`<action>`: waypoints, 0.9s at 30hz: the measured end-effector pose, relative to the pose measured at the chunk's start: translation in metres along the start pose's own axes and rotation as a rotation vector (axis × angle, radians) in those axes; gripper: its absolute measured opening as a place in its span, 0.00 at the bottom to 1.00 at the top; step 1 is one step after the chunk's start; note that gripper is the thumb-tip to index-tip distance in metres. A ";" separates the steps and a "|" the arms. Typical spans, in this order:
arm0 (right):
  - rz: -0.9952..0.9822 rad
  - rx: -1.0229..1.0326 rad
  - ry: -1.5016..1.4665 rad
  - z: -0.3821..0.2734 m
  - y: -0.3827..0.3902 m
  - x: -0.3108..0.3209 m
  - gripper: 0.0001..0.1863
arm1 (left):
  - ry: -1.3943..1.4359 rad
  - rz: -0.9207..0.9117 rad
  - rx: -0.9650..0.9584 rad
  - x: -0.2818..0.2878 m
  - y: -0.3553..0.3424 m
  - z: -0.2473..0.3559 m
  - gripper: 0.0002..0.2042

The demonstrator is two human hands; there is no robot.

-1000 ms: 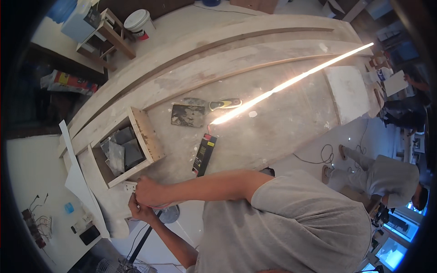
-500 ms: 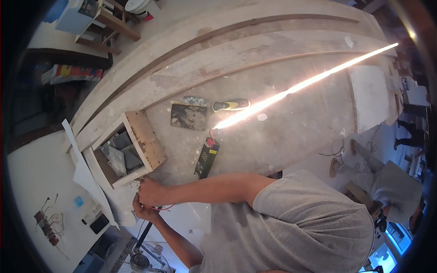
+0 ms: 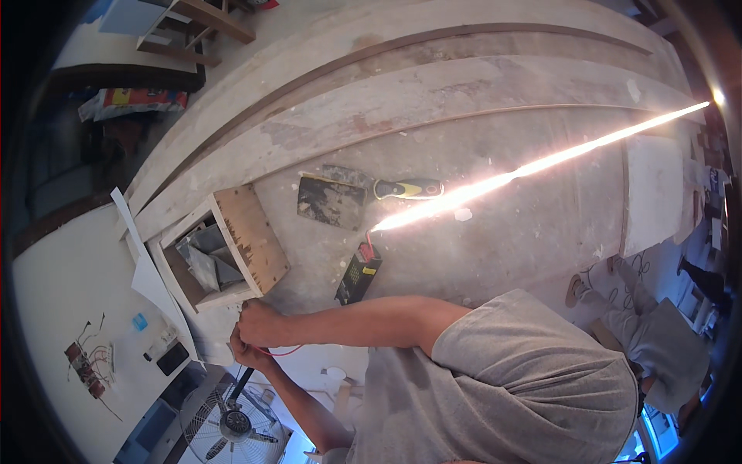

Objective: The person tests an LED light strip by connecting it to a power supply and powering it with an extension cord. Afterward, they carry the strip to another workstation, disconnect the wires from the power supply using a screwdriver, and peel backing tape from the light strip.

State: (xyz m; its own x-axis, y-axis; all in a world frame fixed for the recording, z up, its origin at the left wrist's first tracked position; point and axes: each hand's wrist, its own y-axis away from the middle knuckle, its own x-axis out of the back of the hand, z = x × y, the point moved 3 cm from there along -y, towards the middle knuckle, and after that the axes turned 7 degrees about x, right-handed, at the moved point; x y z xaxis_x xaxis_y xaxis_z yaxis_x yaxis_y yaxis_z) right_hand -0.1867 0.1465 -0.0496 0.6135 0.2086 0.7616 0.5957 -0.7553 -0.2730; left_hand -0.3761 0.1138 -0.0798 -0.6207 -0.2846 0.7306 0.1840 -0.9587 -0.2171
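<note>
My right hand [image 3: 261,325] and my left hand [image 3: 246,356] are pressed close together at the edge of a pale, dusty boat hull [image 3: 479,93]. Both are closed around a thin red wire [image 3: 284,353] that loops out just below them. They work right beside the lower corner of an open wooden box [image 3: 255,240] holding grey sheets. My right forearm reaches in from my grey sleeve; my left forearm comes up from the lower edge.
On the hull lie a black box-shaped unit with red leads [image 3: 358,274], a dark square sheet [image 3: 331,201], a scraper with a yellow-black handle [image 3: 408,188] and a glaring light strip [image 3: 541,166]. A floor fan [image 3: 232,425] stands below. Another person [image 3: 657,348] sits at right.
The view has shifted a little, so the hull and box sit higher in the picture. My hands stay together on the wire beside the box corner.
</note>
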 end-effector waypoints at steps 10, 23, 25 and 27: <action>-0.051 0.011 -0.030 0.001 -0.003 -0.001 0.05 | -0.021 0.007 0.065 -0.002 0.002 0.010 0.12; -0.034 0.000 0.056 -0.003 0.001 0.010 0.05 | -0.093 0.053 0.005 -0.005 0.001 0.009 0.13; -0.041 -0.009 0.087 -0.004 0.001 0.011 0.06 | -0.048 0.040 0.047 -0.007 0.001 0.014 0.14; -0.046 -0.012 0.116 -0.008 0.001 0.009 0.06 | -0.005 0.030 0.089 -0.007 0.001 0.014 0.15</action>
State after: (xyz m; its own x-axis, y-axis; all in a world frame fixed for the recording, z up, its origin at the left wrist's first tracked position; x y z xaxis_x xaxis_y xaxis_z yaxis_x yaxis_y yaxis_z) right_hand -0.1852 0.1427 -0.0381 0.5213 0.1701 0.8362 0.6149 -0.7544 -0.2299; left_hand -0.3608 0.1150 -0.0761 -0.6102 -0.3128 0.7279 0.2693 -0.9460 -0.1807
